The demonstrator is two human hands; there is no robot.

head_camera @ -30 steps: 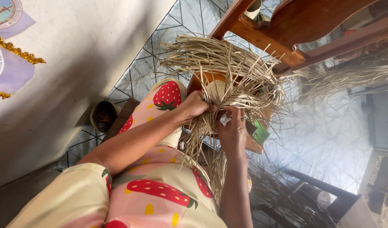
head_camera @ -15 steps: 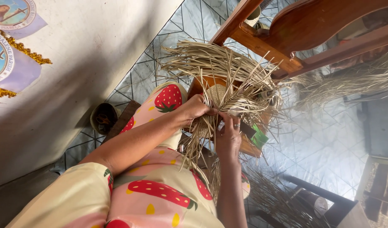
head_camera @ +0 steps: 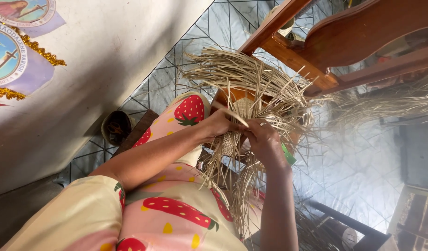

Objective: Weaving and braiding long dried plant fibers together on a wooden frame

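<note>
Straw strands, fanned from a part-woven piece over the lap beside a wooden chair, are now pinched closer together by the left hand and right hand, suggesting another strand being tucked.

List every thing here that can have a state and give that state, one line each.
left hand: closed on the straw weave, pinching strands
right hand: gripping the same weave from the other side
straw weave: woven at the centre, loose strands fanning out all round, unfinished
wooden chair: standing on the tiled floor, beside the work
small dark bowl: on the floor by the wall, contents unclear
</note>
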